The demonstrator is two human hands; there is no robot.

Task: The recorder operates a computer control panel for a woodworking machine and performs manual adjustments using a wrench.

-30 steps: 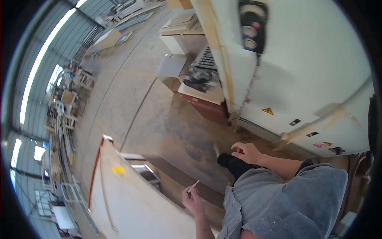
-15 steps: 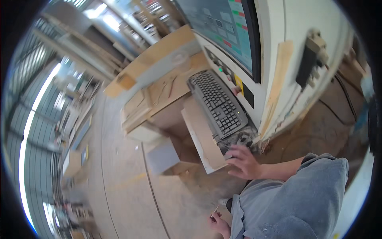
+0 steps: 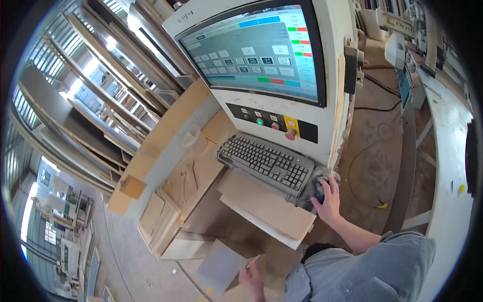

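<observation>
My right hand [image 3: 329, 204] rests over a dark computer mouse [image 3: 317, 190], fingers curled about it. The mouse sits at the right end of a dusty black keyboard [image 3: 266, 163], on a shelf under the control panel. Low in the view, beside a grey-topped box [image 3: 220, 269], my left hand [image 3: 251, 278] pinches a thin, pale stick [image 3: 256, 258], too small to make out further. Above the keyboard, a lit monitor [image 3: 256, 55] is set in a white machine cabinet [image 3: 332, 123].
A red push button [image 3: 290, 134] stands out from the panel. Left of the keyboard, a wrench [image 3: 183, 189] and a clear plastic cup [image 3: 195, 141] sit on a wooden bench [image 3: 211, 168]. Long boards [image 3: 108, 65] lean behind. Cables [image 3: 377, 108] cross the floor at right.
My right hand has come down from above the shelf's near edge onto the mouse. The view has turned right, bringing the whole monitor in. My left hand still holds the stick.
</observation>
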